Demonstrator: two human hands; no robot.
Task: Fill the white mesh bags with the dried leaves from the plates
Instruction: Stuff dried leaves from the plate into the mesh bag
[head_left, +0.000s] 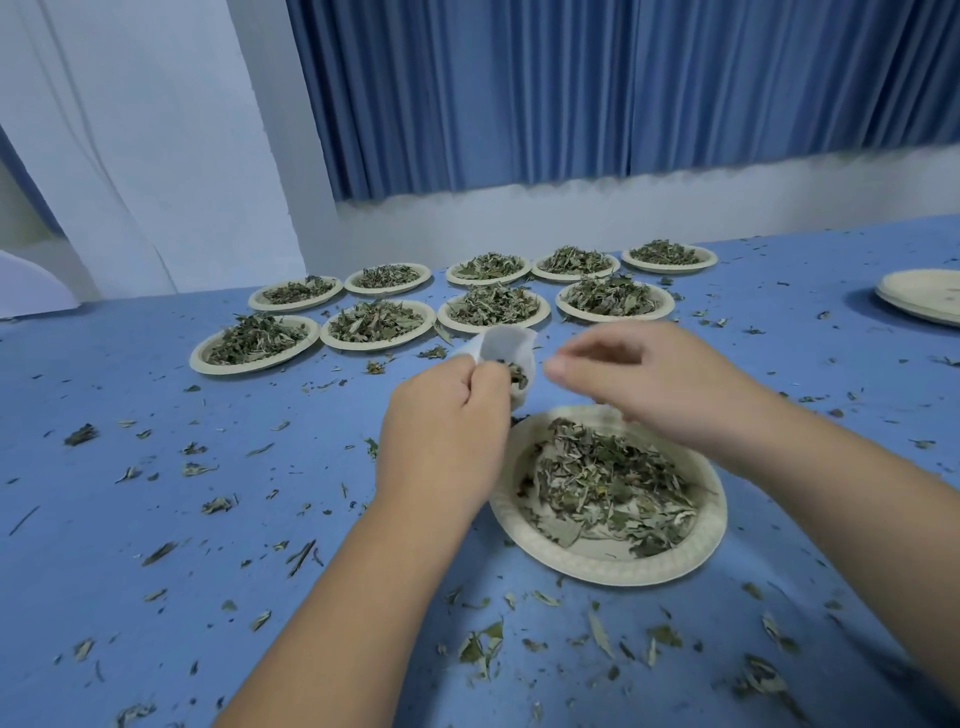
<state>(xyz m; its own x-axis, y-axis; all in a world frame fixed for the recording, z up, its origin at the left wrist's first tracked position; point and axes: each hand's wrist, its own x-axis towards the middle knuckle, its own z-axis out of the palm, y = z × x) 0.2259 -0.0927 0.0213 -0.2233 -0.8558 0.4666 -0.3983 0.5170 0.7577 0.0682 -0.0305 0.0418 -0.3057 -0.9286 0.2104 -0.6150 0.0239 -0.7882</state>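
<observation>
The white mesh bag is held in the air just beyond the far-left rim of the near plate, mouth open and facing up. A few dark leaf pieces show inside its mouth. The left hand grips the bag by its near side, fingers curled round the fabric.

The right hand hovers above the far edge of the near plate, just right of the bag mouth. Its thumb and fingertips point toward the bag. The hand is blurred, so it cannot be determined whether it pinches anything.

The near plate rests on the blue worktop and carries a loose heap of dried leaves.

Beyond the near plate, nine further plates of leaves stand in two rows, four nearer and five behind. Far to the right of the near plate lies a stack of bare plates. Leaf fragments are scattered over the worktop on all sides of the near plate. A pleated blue curtain hangs well beyond it.
</observation>
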